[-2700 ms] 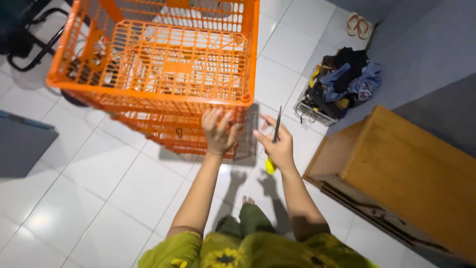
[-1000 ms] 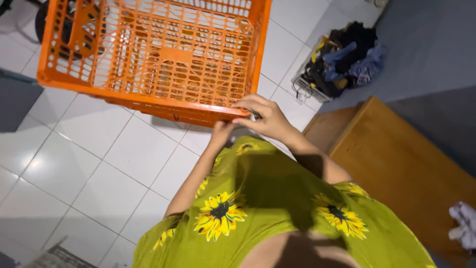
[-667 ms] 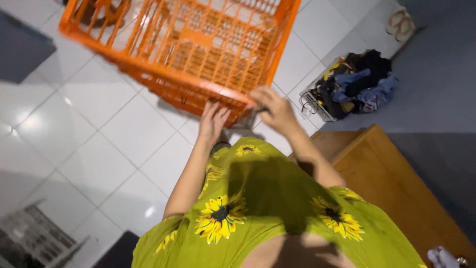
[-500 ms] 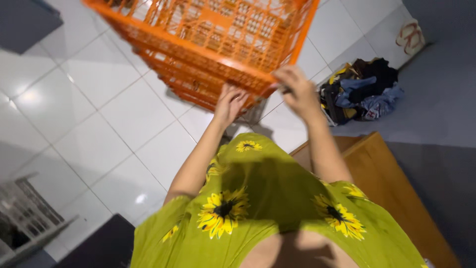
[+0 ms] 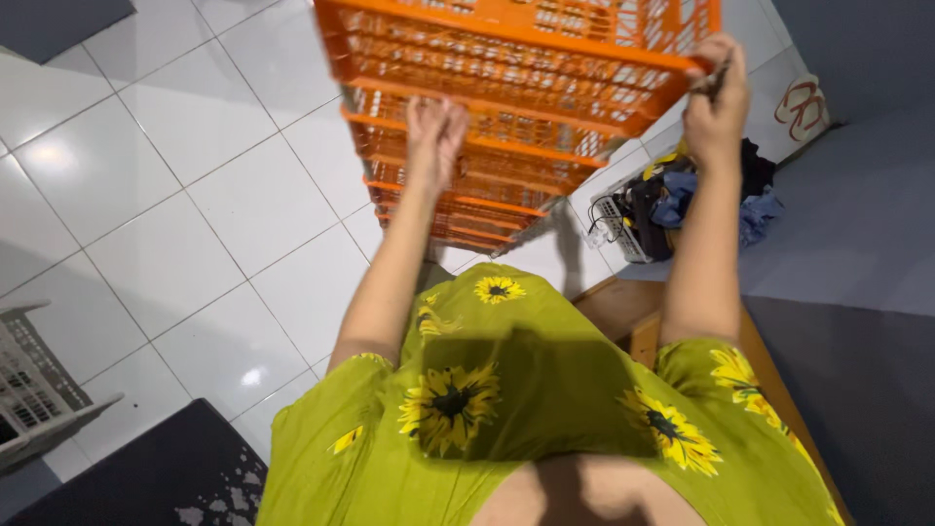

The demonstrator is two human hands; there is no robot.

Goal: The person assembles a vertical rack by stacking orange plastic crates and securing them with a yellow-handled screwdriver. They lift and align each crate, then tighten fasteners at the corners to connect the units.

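White tiled floor (image 5: pixel 195 195) | I'm lifting orange plastic crate (image 5: pixel 526 88) | left hand (image 5: pixel 435 131) pressing flat on side | right hand (image 5: pixel 716 102) gripping rim, pinching a thin tool | not yet set down

Background only: tiled floor, laundry, furniture edges.
We see a white tiled floor (image 5: pixel 175 195) under us, a small wire basket (image 5: pixel 623 209) heaped with dark and blue clothes (image 5: pixel 701 200) at right, a pair of sandals (image 5: pixel 801 102) beyond it, a wooden cabinet (image 5: pixel 633 321) just below the heap, a white slatted crate (image 5: pixel 34 390) at the left edge, and a dark mat (image 5: pixel 146 477) bottom left.
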